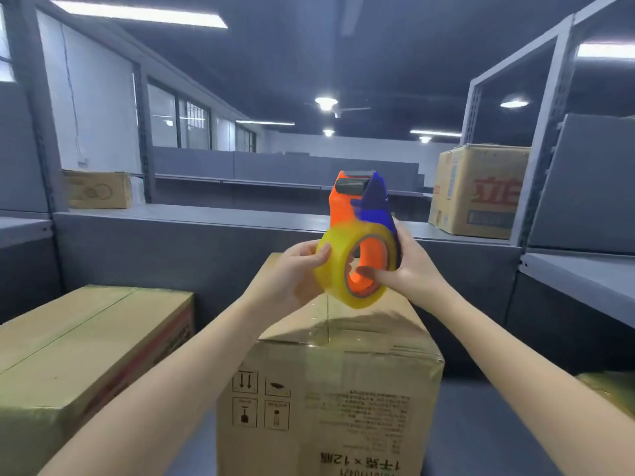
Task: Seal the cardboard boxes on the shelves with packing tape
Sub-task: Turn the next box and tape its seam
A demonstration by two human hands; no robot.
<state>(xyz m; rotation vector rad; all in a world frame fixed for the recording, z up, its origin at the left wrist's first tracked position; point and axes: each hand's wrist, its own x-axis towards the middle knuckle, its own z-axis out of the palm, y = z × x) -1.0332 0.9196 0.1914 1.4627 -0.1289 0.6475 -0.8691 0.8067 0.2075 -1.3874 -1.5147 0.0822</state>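
Observation:
I hold an orange and blue tape dispenser (359,204) up in front of me, above a cardboard box (330,379). A yellowish roll of clear tape (338,259) sits on it. My left hand (292,273) grips the roll's left side, thumb on its outer face. My right hand (409,269) holds the dispenser from the right, thumb hooked into the roll's orange core. The box below has clear tape along its top seam and printed symbols on its front.
A wider cardboard box (79,352) lies to the left on the same grey shelf. Further boxes stand at back left (98,188) and back right (481,190) on grey metal shelving (580,269). A box corner (608,389) shows at the right edge.

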